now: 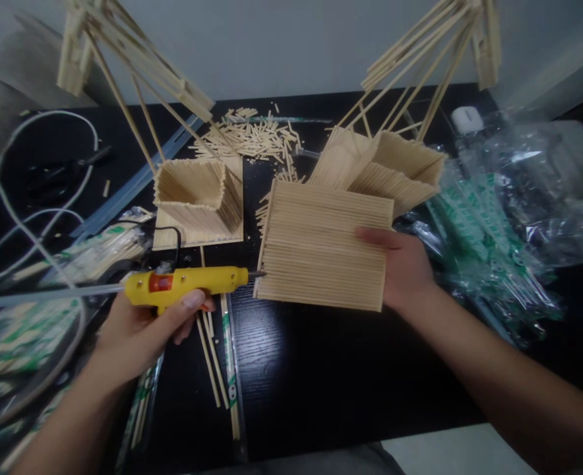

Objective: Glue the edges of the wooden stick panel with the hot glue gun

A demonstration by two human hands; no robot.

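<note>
Our left fingers [192, 302] are wrapped round the glue gun [207, 280], thumb along its side, and our right fingers [373, 235] grip the panel [326, 244] by the edge, thumb on its face and the rest hidden behind. The panel lies to the right of the left fingers, above the worktop [321, 369], its sticks running crosswise between our two grips and dipping slightly toward the right fingers. The gun's long axis runs nearly the same way, so its nozzle [256, 273] points at the panel's edge opposite the right fingers, near the lower corner; we cannot tell whether it touches. The left fingers are nearer that edge. Beyond them stands a box [197, 218].
</note>
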